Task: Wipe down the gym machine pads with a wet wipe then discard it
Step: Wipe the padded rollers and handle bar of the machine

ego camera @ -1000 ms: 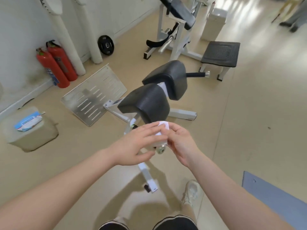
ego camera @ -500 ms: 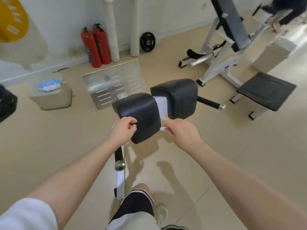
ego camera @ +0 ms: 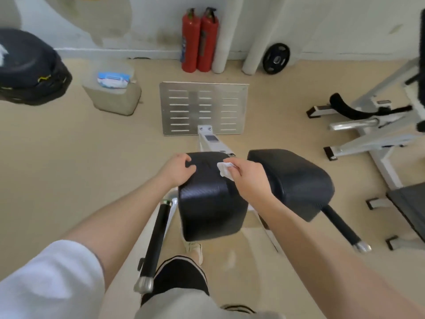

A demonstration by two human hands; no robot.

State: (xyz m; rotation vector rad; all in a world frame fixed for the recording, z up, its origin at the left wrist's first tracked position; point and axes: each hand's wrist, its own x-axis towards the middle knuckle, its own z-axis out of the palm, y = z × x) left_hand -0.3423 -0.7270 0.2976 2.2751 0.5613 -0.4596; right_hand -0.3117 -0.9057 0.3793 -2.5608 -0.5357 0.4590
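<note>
- Two black pads sat side by side on the machine; the left pad (ego camera: 207, 194) serves here as the landmark, and the right pad (ego camera: 292, 180) lay just to its right, with a gap between them.
- One wet wipe (ego camera: 224, 169), white and bunched, was pressed on the far top of the left pad, near its right edge.
- The right hand (ego camera: 248, 178) pinched that wipe in curled fingers and held it down on the pad's surface.
- The left hand (ego camera: 177, 169) gripped the far left corner of the left pad, fingers curled over its edge, apparently to steady it.
- The step in hand looked like the wiping of the first pad, with only its far end covered; the near face and the whole right pad appeared untouched, so the task seemed early.
- The next move would call for drawing the wipe toward the near end of the left pad under steady pressure, then crossing the gap to the right pad.
- Two black handle bars stood out: one (ego camera: 156, 242) just left of the left pad, one (ego camera: 340, 226) beyond the right pad.
- One bin (ego camera: 115, 100) with a wipe pack (ego camera: 112, 79) on its lid stood far to the left beyond the left pad, a likely place to discard.
- Two red extinguishers (ego camera: 200, 40) stood at the wall far beyond the left pad, and one steel footplate (ego camera: 203, 109) lay between them and it.
</note>
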